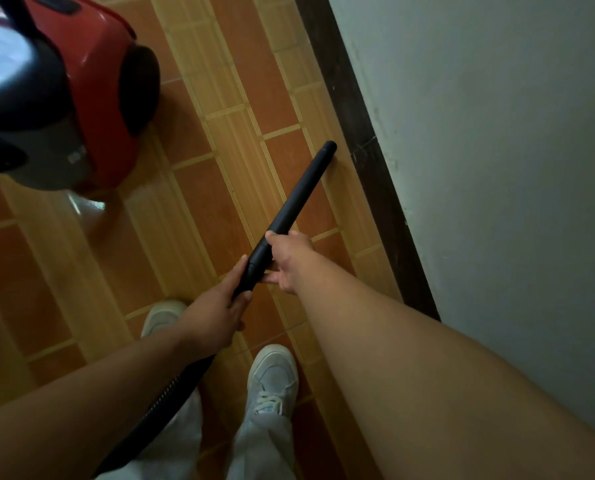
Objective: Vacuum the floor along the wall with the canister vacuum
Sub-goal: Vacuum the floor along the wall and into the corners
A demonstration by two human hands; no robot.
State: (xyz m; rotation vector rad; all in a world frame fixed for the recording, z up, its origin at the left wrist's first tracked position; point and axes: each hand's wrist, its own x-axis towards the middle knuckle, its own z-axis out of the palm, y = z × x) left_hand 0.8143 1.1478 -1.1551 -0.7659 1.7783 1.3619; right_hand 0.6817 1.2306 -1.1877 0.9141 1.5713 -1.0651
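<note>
A black vacuum wand (299, 195) slants from my hands down to the floor, and its open tip sits right beside the dark baseboard (368, 161) under the grey wall (496, 168). My right hand (289, 261) grips the wand near its thicker rear section. My left hand (216, 313) holds the wand's rear end, where the ribbed black hose (171, 396) leaves it and runs down past my legs. The red and black canister vacuum (81, 98) stands on the floor at the upper left.
The floor is orange and tan patterned tile (199, 188). My two white sneakers (271, 379) and pale trousers stand just behind the wand. The wall and baseboard run diagonally down the right side.
</note>
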